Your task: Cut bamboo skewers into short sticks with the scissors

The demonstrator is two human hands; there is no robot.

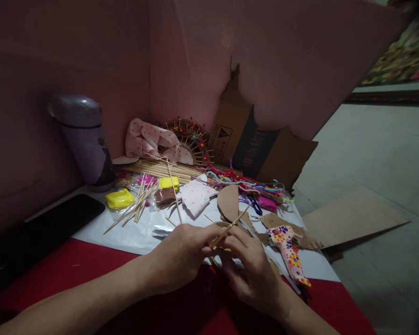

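Near the front of the white sheet, my left hand and my right hand are close together, fingers pinched on a thin bamboo stick. The stick slants up to the right beyond my fingers. Scissors lie just past my left hand, partly hidden by it. Beyond my right hand is a rounded piece of cardboard. A glue gun with a flowery cover lies to the right of my right hand. Behind and below my fingers, a curved tan thing shows that I cannot make out.
A purple tumbler and a black phone are at left. Yellow clay packs, bamboo sticks, coloured pipe cleaners and dotted cloth cover the back. Torn cardboard leans on the wall.
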